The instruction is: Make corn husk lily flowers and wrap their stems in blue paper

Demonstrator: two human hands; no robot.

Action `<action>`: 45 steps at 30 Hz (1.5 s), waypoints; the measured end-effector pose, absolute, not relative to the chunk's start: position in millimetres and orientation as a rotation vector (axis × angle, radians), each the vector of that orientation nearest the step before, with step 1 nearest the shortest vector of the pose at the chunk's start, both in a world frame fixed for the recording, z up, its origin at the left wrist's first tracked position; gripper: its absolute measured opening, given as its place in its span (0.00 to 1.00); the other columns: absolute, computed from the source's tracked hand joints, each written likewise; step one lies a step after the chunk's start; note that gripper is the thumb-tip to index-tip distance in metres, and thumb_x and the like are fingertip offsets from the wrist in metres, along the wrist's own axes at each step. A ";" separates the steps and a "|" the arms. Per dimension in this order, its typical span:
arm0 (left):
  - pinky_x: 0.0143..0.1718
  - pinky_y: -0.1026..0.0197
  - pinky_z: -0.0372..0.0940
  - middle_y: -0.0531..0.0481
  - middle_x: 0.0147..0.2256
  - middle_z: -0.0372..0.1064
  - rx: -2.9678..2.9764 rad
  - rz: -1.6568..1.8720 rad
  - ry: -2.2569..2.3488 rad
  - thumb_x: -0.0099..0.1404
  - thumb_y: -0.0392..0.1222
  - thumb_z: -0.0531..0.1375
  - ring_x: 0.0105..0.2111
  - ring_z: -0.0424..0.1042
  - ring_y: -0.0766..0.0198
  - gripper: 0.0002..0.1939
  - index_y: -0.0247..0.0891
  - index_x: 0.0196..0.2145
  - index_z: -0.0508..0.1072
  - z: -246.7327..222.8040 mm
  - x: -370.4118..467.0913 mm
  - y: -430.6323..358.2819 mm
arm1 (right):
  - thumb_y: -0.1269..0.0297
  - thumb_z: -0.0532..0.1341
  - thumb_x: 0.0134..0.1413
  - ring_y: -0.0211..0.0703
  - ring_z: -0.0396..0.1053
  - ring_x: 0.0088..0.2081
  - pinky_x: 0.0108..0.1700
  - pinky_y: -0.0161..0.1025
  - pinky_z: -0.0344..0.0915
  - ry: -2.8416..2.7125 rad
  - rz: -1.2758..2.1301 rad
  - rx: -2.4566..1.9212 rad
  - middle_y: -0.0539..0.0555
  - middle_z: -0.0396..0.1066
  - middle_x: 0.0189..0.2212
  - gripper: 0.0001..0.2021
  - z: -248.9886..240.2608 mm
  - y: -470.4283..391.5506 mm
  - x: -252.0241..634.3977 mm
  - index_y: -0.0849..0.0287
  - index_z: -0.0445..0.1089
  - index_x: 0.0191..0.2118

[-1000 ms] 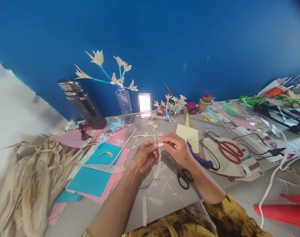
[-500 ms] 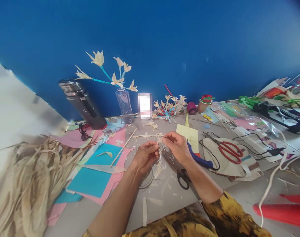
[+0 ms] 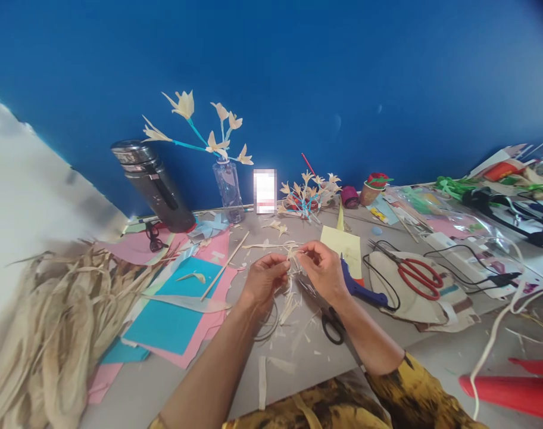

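Note:
Over the middle of the table, my left hand [image 3: 266,279] and my right hand [image 3: 323,269] face each other with fingers pinched. Between the fingertips is a thin pale husk strip [image 3: 293,254]; its exact shape is hard to make out against the similar scraps behind it. Black-handled scissors [image 3: 333,325] lie under my right wrist, their blades partly covered. A coil of thin wire [image 3: 271,325] rests beside my left wrist. Below the fingertips, narrow husk scraps [image 3: 289,307] are scattered on the table.
Dried husks [image 3: 52,339] and blue paper sheets [image 3: 167,328] lie left. At the back stand a dark flask [image 3: 158,190], a clear bottle [image 3: 228,190] holding husk flowers, and a flower cluster [image 3: 308,199]. To the right are a blue glue gun [image 3: 365,292], red-handled scissors [image 3: 418,277] and a power strip [image 3: 459,262].
The view has shifted slightly, so the scene sits a little farther right. Both hands stay pinched together in nearly the same spot, with only small finger movement.

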State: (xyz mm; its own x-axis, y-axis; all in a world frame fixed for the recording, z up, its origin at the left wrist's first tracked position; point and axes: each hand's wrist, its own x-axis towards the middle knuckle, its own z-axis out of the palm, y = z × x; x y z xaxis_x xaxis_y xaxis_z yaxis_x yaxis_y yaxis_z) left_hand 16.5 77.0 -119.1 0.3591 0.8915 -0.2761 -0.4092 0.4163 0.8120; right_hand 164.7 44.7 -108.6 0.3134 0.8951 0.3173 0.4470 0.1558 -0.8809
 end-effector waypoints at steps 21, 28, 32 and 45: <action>0.23 0.67 0.56 0.55 0.20 0.64 0.913 1.031 0.913 0.49 0.42 0.71 0.19 0.61 0.72 0.12 0.36 0.23 0.72 -119.8 18.5 75.1 | 0.60 0.61 0.55 0.40 0.65 0.24 0.31 0.37 0.63 -1.378 0.357 -1.495 0.50 0.74 0.27 0.06 -108.3 39.6 157.2 0.56 0.71 0.31; 0.29 0.65 0.60 0.54 0.25 0.66 0.746 0.943 0.598 0.48 0.44 0.75 0.23 0.64 0.71 0.16 0.37 0.27 0.72 -115.7 13.3 74.6 | 0.60 0.60 0.56 0.40 0.65 0.24 0.30 0.37 0.62 -1.353 0.388 -1.457 0.51 0.74 0.27 0.06 -107.6 36.1 160.5 0.56 0.72 0.34; 0.30 0.63 0.59 0.54 0.26 0.66 0.736 0.898 0.445 0.49 0.43 0.75 0.24 0.63 0.70 0.16 0.36 0.26 0.72 -111.4 10.8 72.4 | 0.62 0.60 0.56 0.40 0.65 0.24 0.29 0.37 0.62 -1.383 0.432 -1.444 0.51 0.73 0.26 0.06 -108.5 32.5 159.5 0.55 0.71 0.30; 0.27 0.61 0.55 0.54 0.22 0.57 0.735 0.774 0.196 0.47 0.44 0.75 0.22 0.58 0.68 0.17 0.39 0.22 0.70 -108.9 2.3 67.3 | 0.62 0.60 0.59 0.47 0.72 0.30 0.30 0.39 0.53 -1.648 0.245 -2.135 0.55 0.79 0.30 0.08 -98.1 46.5 189.2 0.54 0.76 0.33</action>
